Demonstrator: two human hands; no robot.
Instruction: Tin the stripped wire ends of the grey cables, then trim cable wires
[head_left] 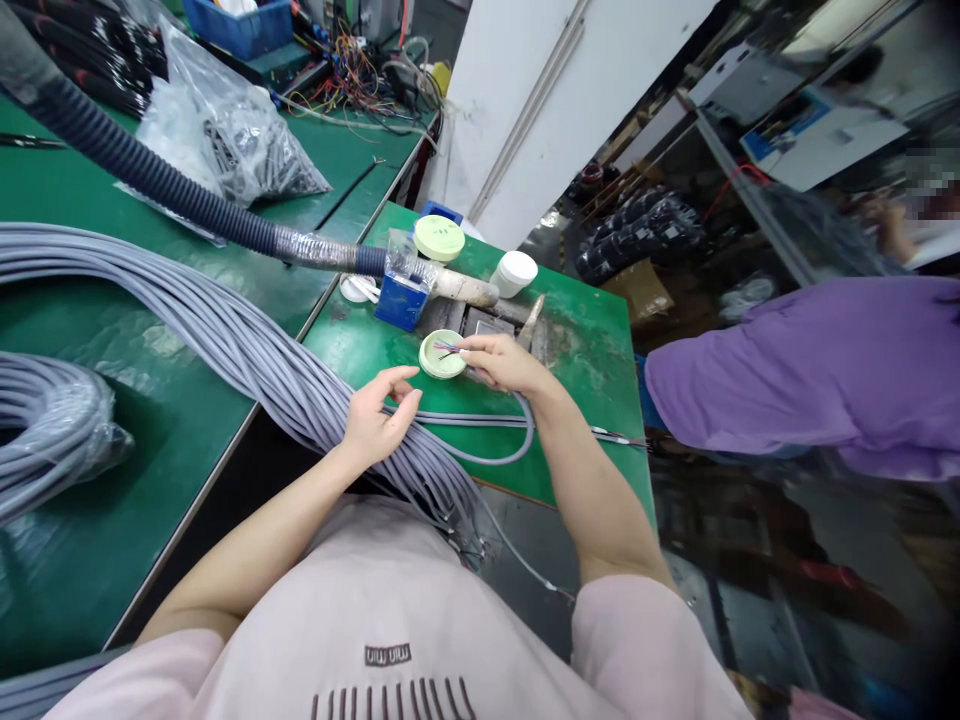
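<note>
My right hand (504, 362) lies beside a pale green round cap (441, 354), and thin coloured wires run from under its fingers across the cap. The hand appears to pinch the end of a grey cable (520, 428), which loops over the green mat (577, 370). The exact grip is partly hidden by my fingers. My left hand (379, 415) is held open with its fingers curled, holding nothing, just above a thick bundle of grey cables (247, 345).
A corrugated dark blue hose (150, 170) crosses above the mat, near a blue box (401, 302), a second green cap (439, 238), a white jar (514, 273) and a metal-bladed tool (530, 322). A co-worker's purple sleeve (810, 370) is at right.
</note>
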